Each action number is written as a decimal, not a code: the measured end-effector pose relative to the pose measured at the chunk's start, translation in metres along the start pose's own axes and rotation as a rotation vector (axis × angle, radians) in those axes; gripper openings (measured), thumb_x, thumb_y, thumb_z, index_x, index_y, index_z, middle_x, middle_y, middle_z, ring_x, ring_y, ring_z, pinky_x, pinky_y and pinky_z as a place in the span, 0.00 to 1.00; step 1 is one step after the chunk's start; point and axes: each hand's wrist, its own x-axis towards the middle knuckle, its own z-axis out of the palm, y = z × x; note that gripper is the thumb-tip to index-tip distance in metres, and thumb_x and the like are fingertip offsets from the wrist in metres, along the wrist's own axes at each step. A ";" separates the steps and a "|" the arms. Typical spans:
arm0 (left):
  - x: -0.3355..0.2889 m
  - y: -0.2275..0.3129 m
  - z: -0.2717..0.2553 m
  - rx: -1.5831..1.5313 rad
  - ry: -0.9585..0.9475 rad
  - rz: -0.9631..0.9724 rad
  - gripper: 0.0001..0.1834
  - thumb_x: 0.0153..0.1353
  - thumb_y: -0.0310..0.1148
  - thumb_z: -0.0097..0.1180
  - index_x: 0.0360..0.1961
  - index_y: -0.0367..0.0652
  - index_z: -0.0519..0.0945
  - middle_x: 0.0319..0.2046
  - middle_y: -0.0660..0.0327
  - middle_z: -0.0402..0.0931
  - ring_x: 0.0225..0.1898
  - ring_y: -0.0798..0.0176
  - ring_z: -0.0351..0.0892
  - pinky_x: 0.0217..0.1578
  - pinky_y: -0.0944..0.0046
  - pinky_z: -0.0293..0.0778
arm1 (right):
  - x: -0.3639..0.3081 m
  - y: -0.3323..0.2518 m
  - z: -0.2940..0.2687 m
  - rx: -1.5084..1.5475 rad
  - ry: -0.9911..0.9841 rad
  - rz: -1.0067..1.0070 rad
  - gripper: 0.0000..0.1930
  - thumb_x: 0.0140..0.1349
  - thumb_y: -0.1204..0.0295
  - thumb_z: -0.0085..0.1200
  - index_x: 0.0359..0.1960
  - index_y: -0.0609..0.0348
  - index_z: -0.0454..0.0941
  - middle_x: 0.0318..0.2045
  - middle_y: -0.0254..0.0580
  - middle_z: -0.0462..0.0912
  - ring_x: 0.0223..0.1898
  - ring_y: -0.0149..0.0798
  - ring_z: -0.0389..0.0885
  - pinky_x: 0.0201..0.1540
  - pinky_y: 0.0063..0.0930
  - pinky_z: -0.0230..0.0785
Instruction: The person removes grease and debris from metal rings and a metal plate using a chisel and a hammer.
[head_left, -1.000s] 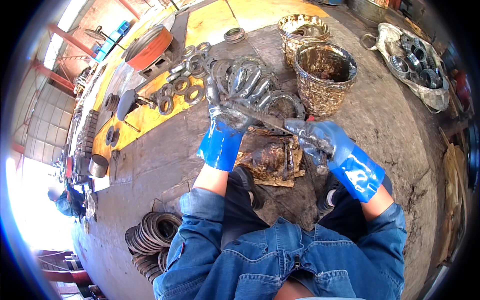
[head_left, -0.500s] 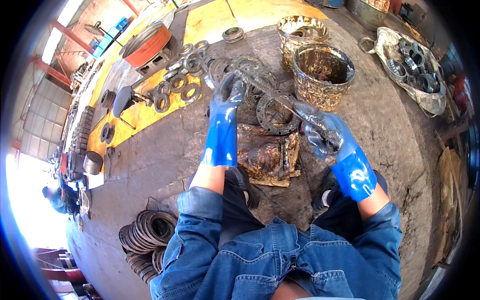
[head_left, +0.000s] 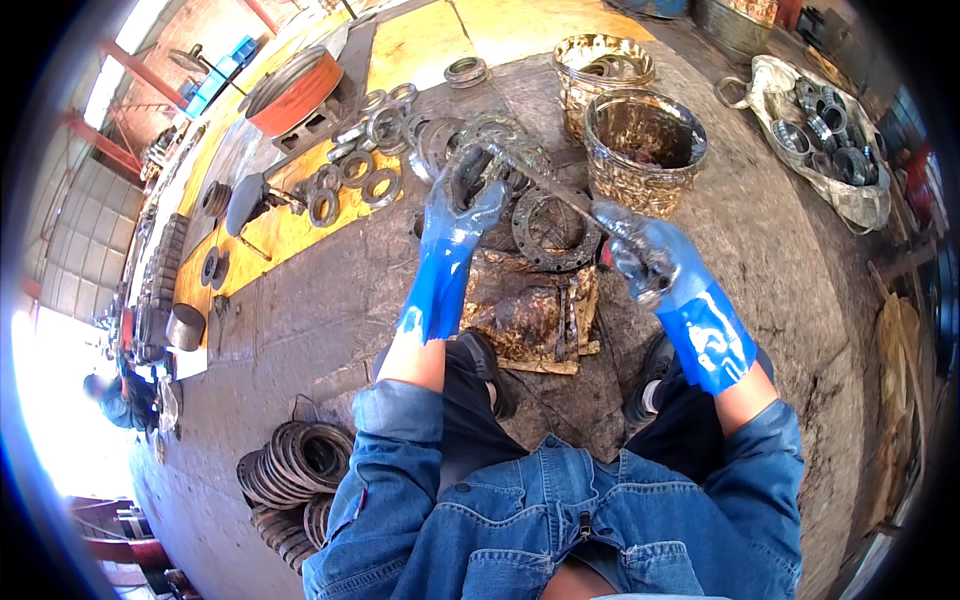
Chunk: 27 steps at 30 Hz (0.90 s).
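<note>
From where I stand, the right hand (head_left: pixel 655 258), right of frame centre, is closed around the handle of a long, dark, brush-like tool (head_left: pixel 556 187). The tool slants up and leftward across the upper middle of the frame, its far end just beside the left hand (head_left: pixel 458 205). The left hand is raised, thumb apart from curled fingers; whether it grips a dark part or only overlaps one behind it, I cannot tell.

Hazards, in order of likelihood:

1. Slip of the tool. Cause: both blue gloves look wet and dark with grease. The handle could turn in the right hand or slide out, landing on the drilled ring (head_left: pixel 556 263) or the stained panel (head_left: pixel 515 315) at lower centre.

2. Knock to the left fingers. Cause: the tool's tip lies close to them; a careless stroke could strike the glove.

3. Contact with the front bucket (head_left: pixel 640 181), upper right of centre. Cause: its wall stands near the right hand; a wide swing could jar it.

4. Loss of footing. Cause: dark stains mark the floor (head_left: pixel 790 330) near the right shoe (head_left: pixel 650 372). If slick, they would give poor hold.
</note>
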 end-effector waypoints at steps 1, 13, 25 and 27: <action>0.000 0.002 0.004 -0.060 -0.044 0.032 0.36 0.54 0.30 0.64 0.62 0.31 0.63 0.59 0.47 0.67 0.56 0.59 0.71 0.55 0.62 0.71 | 0.003 -0.001 -0.002 -0.007 0.055 -0.038 0.22 0.65 0.73 0.49 0.61 0.62 0.67 0.25 0.28 0.73 0.21 0.19 0.67 0.17 0.10 0.56; -0.011 0.014 0.021 0.614 -0.151 0.249 0.40 0.46 0.34 0.69 0.62 0.38 0.67 0.59 0.51 0.68 0.62 0.55 0.66 0.61 0.58 0.63 | 0.031 0.011 -0.043 0.369 -0.422 -0.011 0.29 0.55 0.73 0.56 0.59 0.71 0.65 0.29 0.34 0.73 0.26 0.25 0.70 0.25 0.18 0.63; -0.016 0.019 0.008 1.005 -0.105 0.393 0.24 0.43 0.35 0.71 0.44 0.43 0.79 0.47 0.51 0.76 0.52 0.50 0.74 0.53 0.51 0.69 | 0.008 0.000 -0.018 -0.097 -0.261 -0.105 0.23 0.60 0.73 0.56 0.58 0.66 0.70 0.32 0.29 0.76 0.29 0.19 0.65 0.31 0.14 0.60; -0.013 0.015 0.004 0.660 -0.132 0.357 0.21 0.44 0.33 0.70 0.42 0.43 0.80 0.43 0.54 0.79 0.49 0.54 0.76 0.53 0.55 0.69 | 0.008 -0.007 -0.022 -0.305 -0.183 -0.282 0.24 0.61 0.70 0.57 0.58 0.65 0.70 0.35 0.30 0.79 0.28 0.19 0.66 0.31 0.15 0.62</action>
